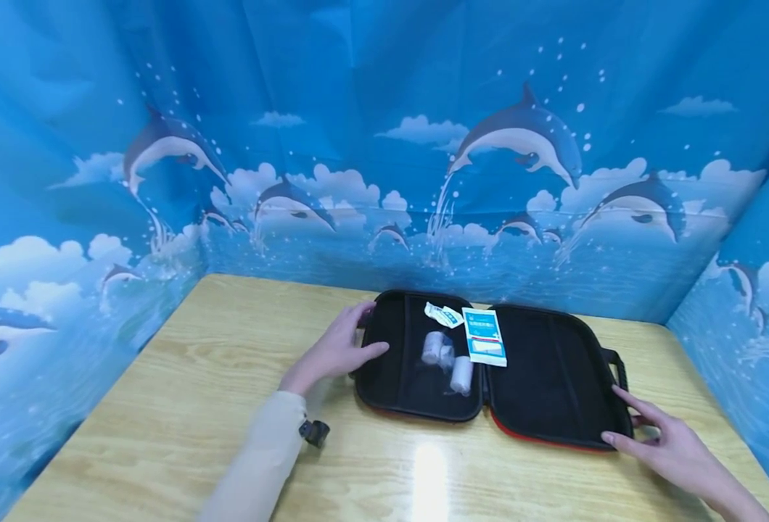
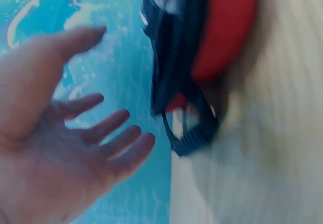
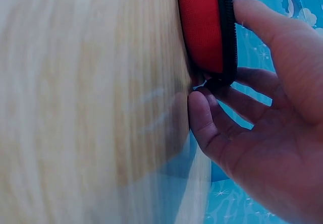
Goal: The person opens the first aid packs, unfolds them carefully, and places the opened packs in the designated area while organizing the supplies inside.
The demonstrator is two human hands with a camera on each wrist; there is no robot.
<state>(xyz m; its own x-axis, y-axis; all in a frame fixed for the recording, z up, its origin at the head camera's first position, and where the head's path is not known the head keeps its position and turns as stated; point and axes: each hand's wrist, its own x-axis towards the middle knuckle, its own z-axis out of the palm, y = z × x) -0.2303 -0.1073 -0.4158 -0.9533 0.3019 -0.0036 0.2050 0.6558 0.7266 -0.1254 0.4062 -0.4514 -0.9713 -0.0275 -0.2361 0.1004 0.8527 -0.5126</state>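
A zippered case (image 1: 554, 370), black inside and red outside, lies unfolded on the table, with a half on each side of its hinge. My left hand (image 1: 340, 346) is at the outer edge of the left half. In the left wrist view, its loosely spread fingers (image 2: 121, 158) stay apart from the case and its black handle (image 2: 194, 138). The right hand (image 1: 675, 446) grips the outer near corner of the right half. In the right wrist view, the thumb is against the zipper rim (image 3: 228, 32) and the fingers bend in beneath the corner.
In the left half lie white rolls (image 1: 461, 375) in clear wrap and small white packets (image 1: 443, 315). A blue-and-white packet (image 1: 485, 336) lies across the hinge. Behind the wooden table (image 1: 228, 341) hangs a blue dolphin curtain (image 1: 358, 145).
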